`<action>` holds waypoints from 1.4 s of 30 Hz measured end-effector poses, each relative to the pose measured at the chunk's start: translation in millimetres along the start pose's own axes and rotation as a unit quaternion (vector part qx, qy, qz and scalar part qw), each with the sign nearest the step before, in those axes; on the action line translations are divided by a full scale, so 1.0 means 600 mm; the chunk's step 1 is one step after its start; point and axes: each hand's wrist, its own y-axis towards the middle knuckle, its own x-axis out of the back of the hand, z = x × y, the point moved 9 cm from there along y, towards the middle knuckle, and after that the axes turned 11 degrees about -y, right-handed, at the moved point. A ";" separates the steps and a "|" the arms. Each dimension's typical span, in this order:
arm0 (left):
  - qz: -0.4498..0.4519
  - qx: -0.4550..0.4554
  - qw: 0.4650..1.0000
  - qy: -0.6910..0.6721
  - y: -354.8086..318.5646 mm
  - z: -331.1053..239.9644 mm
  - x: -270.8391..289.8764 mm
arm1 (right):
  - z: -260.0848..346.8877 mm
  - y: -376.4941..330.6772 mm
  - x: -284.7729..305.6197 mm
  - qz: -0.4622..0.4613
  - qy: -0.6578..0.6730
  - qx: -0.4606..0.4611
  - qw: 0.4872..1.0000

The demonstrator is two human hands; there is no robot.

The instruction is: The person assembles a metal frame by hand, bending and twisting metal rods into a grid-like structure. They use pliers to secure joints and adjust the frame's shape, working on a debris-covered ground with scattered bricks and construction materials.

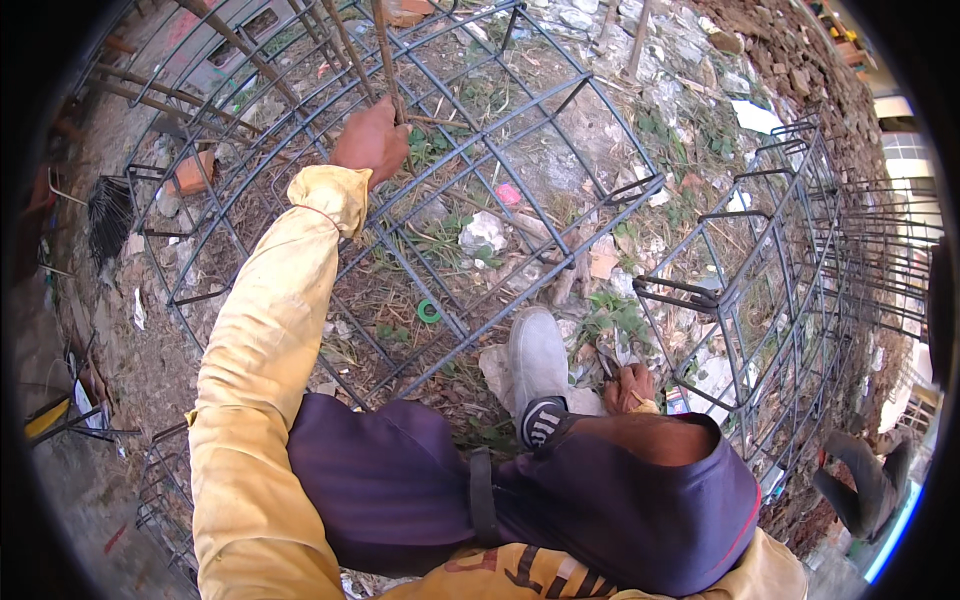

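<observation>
My left arm, in a yellow sleeve, stretches forward over a steel rebar cage (487, 146) that lies on the ground. At its far end my left hand (375, 143) is closed around a brownish upright steel rod (384, 55) standing at the cage's bars. Low down on the right, beyond my bent knee, is my right hand (630, 388), with its fingers curled close to the ground. A thin dark object (607, 366) shows at those fingers, too small to name. My grey shoe (537, 355) is planted between the right hand and the cage.
A second rebar cage (728, 300) stands to the right, with more bars behind it. A brick (192, 174), a green ring (428, 311) and pale rubble (484, 232) lie among weeds. A bundle of black wire (110, 215) is at far left. Another person's legs (862, 480) show at lower right.
</observation>
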 end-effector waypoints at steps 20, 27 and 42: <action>0.022 0.027 0.999 -0.020 -0.006 0.004 -0.006 | 0.203 0.263 0.437 0.324 0.748 -0.016 0.579; 0.002 0.034 0.999 -0.023 -0.022 0.018 0.012 | 0.275 0.451 0.532 0.298 0.426 0.188 0.834; -0.008 0.042 0.998 -0.056 -0.024 0.000 -0.001 | 0.402 0.618 0.484 0.273 -0.226 0.423 0.834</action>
